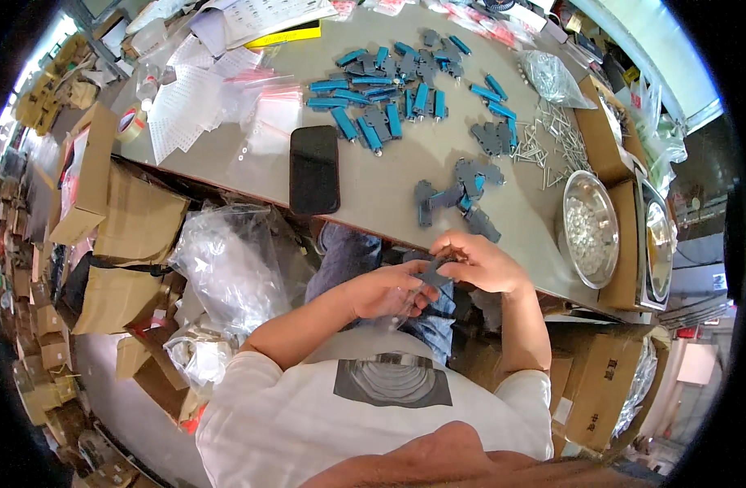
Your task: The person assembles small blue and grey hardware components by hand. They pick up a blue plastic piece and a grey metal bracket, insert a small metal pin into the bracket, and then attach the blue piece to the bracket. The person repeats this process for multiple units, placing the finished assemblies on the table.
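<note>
The fingers of the left hand and the right hand are closed on a small, flat, dark-grey plastic piece, held between them at the near edge of the grey tabletop. Just beyond the fingertips lies a small cluster of dark-grey and blue plastic parts. Left of the fingers and farther out rests a black rectangular phone. To their right stands a round, shiny metal bowl holding small white pieces. Well beyond the fingers spread oblong blue-and-grey plastic parts, with thin silver metal pins to the right.
</note>
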{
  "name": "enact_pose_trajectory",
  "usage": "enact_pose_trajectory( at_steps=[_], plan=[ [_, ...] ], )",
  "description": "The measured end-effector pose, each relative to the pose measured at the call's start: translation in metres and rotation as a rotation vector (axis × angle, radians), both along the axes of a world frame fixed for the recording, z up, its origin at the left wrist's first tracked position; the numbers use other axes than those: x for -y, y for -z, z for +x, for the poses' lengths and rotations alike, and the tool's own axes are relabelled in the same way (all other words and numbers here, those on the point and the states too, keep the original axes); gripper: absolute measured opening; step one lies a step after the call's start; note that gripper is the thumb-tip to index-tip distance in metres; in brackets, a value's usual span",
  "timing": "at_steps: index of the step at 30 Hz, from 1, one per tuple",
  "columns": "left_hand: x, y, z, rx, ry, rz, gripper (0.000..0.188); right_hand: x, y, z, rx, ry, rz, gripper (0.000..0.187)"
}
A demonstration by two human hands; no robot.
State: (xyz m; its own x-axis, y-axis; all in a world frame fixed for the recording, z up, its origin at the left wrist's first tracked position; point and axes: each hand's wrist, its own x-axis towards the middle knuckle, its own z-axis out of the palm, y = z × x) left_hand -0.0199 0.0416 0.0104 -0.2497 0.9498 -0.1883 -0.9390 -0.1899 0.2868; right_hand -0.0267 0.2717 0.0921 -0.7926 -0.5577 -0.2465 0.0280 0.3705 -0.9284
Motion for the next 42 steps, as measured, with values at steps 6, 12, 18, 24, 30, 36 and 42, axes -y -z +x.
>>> enact_pose_trajectory(
  at_steps=[6,12,18,24,30,36,42],
  plan=[
    [0.001,0.001,0.012,-0.006,0.079,0.080,0.052,0.011,0.014,0.007,0.210,0.070,-0.220,0.020],
    [0.007,0.007,0.014,0.050,0.071,0.095,0.062,0.019,0.015,0.012,-0.091,-0.080,-0.077,0.021],
    [0.010,0.013,0.019,0.041,0.007,0.049,0.074,0.014,0.007,-0.014,-0.618,0.375,0.554,0.035],
    [0.014,0.003,0.021,0.032,0.005,-0.152,0.077,-0.001,0.035,-0.056,-1.106,0.340,0.839,0.040],
    [0.022,0.012,0.024,0.024,-0.053,-0.148,0.075,-0.010,0.021,-0.064,-0.909,0.225,0.782,0.037],
    [0.021,0.012,0.023,0.000,-0.060,-0.150,0.072,-0.005,0.026,-0.057,-0.994,0.213,0.717,0.032],
    [0.021,0.011,0.021,0.012,-0.066,-0.132,0.068,-0.007,0.013,-0.055,-0.918,0.290,0.580,0.024]
  ],
)
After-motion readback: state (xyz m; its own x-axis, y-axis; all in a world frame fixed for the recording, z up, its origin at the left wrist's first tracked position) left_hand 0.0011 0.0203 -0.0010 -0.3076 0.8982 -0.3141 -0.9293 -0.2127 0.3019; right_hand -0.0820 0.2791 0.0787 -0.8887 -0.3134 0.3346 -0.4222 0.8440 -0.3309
